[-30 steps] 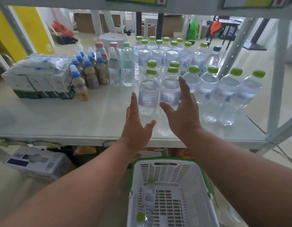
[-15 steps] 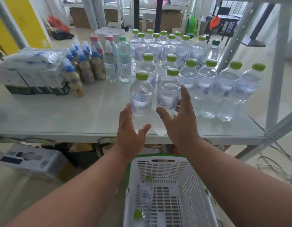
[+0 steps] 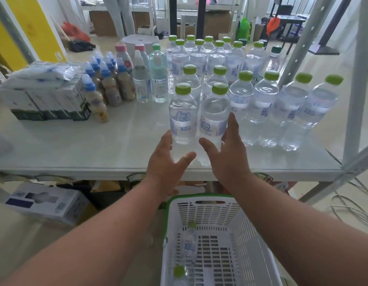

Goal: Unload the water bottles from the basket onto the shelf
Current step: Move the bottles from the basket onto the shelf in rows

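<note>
Two front water bottles (image 3: 199,118) stand upright near the shelf's (image 3: 75,149) front edge, touching side by side. Left hand (image 3: 166,162) cups the left bottle's base, right hand (image 3: 228,157) the right one's; both grips look loose, fingers spread, not clamped. Risk: a nudge on pull-away tips a bottle off the front edge, or back into the rows behind, which are packed close. Two more bottles (image 3: 186,254) lie in the white basket (image 3: 251,244) below the edge; a falling bottle would hit them.
</note>
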